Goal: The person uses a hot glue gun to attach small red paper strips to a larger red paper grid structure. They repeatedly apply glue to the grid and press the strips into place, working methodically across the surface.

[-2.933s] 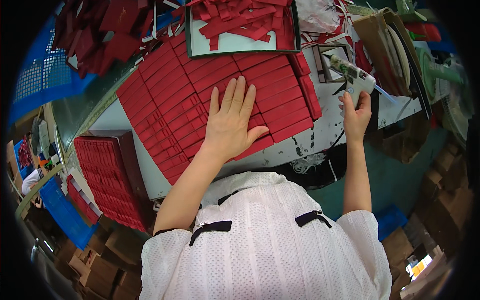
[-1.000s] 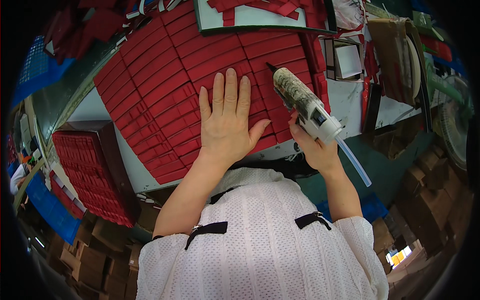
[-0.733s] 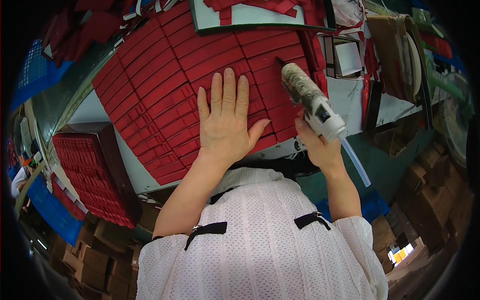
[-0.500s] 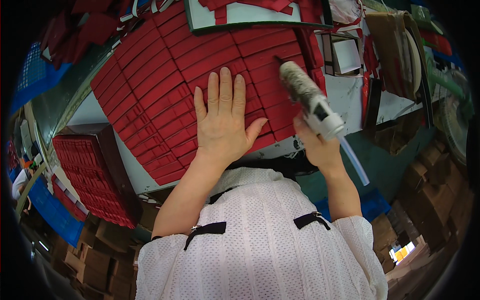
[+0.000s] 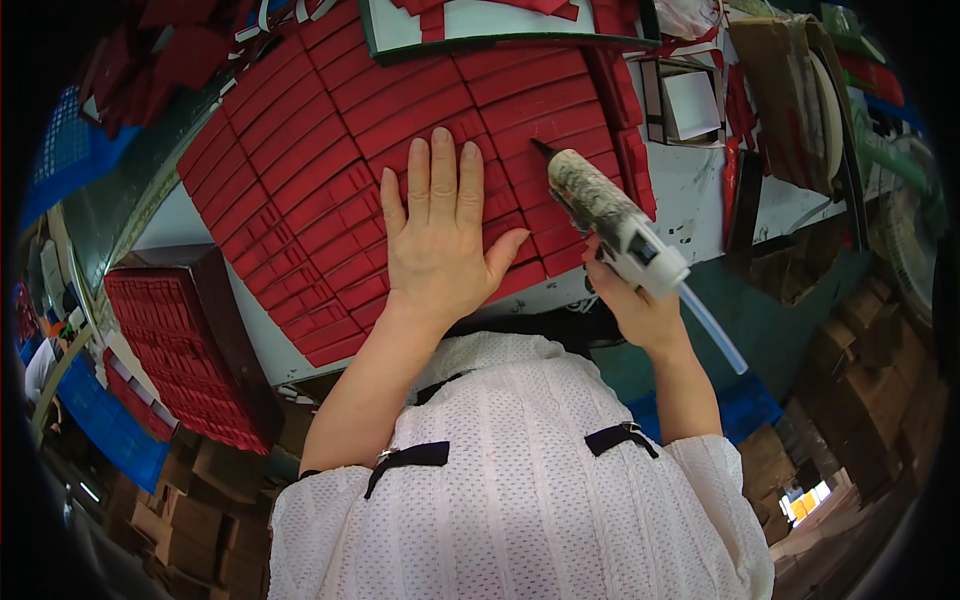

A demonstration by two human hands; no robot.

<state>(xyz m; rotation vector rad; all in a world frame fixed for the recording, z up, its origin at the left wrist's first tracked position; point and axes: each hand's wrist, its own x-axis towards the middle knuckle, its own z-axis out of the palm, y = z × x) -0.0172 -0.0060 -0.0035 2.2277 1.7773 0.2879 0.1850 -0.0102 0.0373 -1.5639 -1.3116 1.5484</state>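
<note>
Rows of narrow red box-like pieces (image 5: 290,150) lie packed side by side on the table. My left hand (image 5: 437,245) rests flat on them, palm down, fingers stretched and thumb out to the right. In my right hand (image 5: 640,300) is a white glue gun (image 5: 625,235), its barrel stained dark and a clear glue stick (image 5: 715,330) poking from its back. The black nozzle points up and left, over the right-hand columns of red pieces. Whether the tip touches them I cannot tell.
A green-edged tray (image 5: 480,25) with red scraps stands at the far side. On the left, a dark box (image 5: 225,340) holds more red pieces. Small open boxes (image 5: 690,105) and a cardboard carton (image 5: 785,100) are at the right. Brown cartons (image 5: 870,370) pile up lower right.
The glue gun has shifted slightly down and left, its nozzle now further left over the red pieces. My left hand stays flat in nearly the same place.
</note>
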